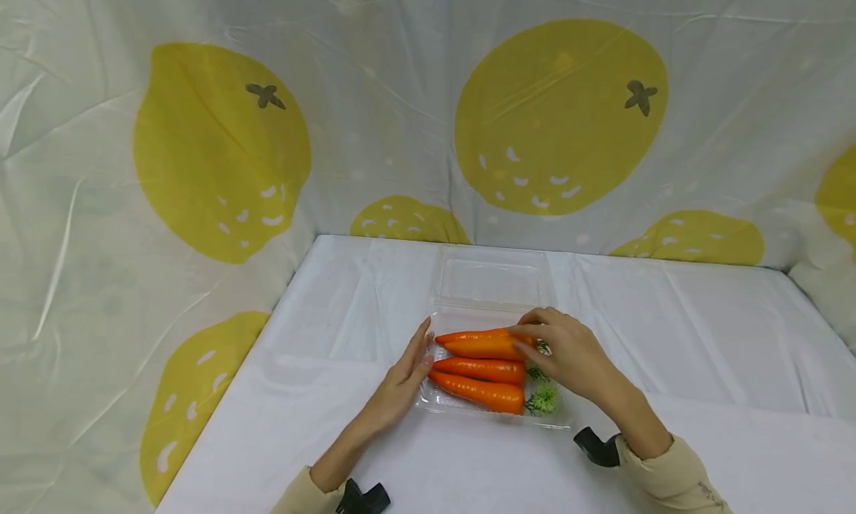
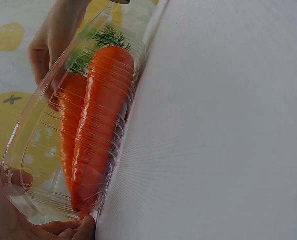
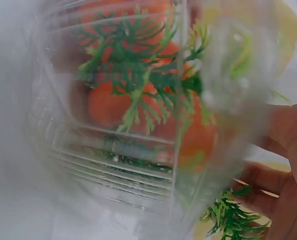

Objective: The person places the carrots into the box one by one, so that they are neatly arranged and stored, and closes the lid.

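Observation:
A clear plastic clamshell box (image 1: 495,417) stands on the white cloth with several orange carrots in it, tips to the left and green tops to the right. My left hand (image 1: 393,395) rests against the box's left wall, fingers extended along it near the carrot tips. With thumb and fingers my right hand (image 1: 568,350) grips the thick end of the farthest carrot (image 1: 484,345). Two more carrots, a middle one (image 1: 484,369) and a near one (image 1: 481,392), lie alongside. Through the ribbed wall, the left wrist view shows the near carrot (image 2: 103,115); green leaves (image 3: 138,85) fill the right wrist view.
The box's lid (image 1: 491,276) lies folded back behind it. A white cloth (image 1: 702,336) covers the table. Behind and to the left hangs a pale curtain (image 1: 381,113) printed with yellow lemons.

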### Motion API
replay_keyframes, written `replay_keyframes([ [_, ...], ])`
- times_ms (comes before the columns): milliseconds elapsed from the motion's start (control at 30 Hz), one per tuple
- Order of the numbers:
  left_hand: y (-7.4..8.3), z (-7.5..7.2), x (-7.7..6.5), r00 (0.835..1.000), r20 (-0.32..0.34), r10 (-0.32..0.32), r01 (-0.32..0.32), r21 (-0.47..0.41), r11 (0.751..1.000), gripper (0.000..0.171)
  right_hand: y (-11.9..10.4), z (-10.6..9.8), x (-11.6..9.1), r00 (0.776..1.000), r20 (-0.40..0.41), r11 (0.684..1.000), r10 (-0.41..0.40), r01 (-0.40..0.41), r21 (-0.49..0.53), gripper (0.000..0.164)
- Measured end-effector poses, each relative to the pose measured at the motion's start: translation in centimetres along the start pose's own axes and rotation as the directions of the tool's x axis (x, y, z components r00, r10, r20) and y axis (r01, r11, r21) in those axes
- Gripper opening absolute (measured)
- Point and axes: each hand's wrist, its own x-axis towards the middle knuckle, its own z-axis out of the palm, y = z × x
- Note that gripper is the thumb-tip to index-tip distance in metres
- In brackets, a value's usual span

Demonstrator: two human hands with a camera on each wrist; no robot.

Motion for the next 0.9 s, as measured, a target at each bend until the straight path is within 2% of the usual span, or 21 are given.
replay_keyframes([
  [200, 0.2, -0.1, 0.0, 1.0, 0.0, -0.02, 0.02, 0.0, 1.0, 0.063, 0.0, 0.3, -0.2, 0.999, 0.038, 0.998, 0.031, -0.033, 0.058, 0.023],
  [533, 0.2, 0.0, 0.1, 1.0, -0.001, -0.004, 0.004, 0.017, 1.0, 0.062, 0.0, 1.1, -0.1, 0.997, 0.046, 0.991, 0.057, -0.062, 0.117, 0.025],
  [900, 0.0, 0.0, 0.0, 1.0, -0.005, 0.0, 0.0, 0.001, 1.0, 0.062, -0.6, 1.9, 0.1, 1.0, 0.015, 0.994, 0.025, -0.027, 0.107, 0.025],
])
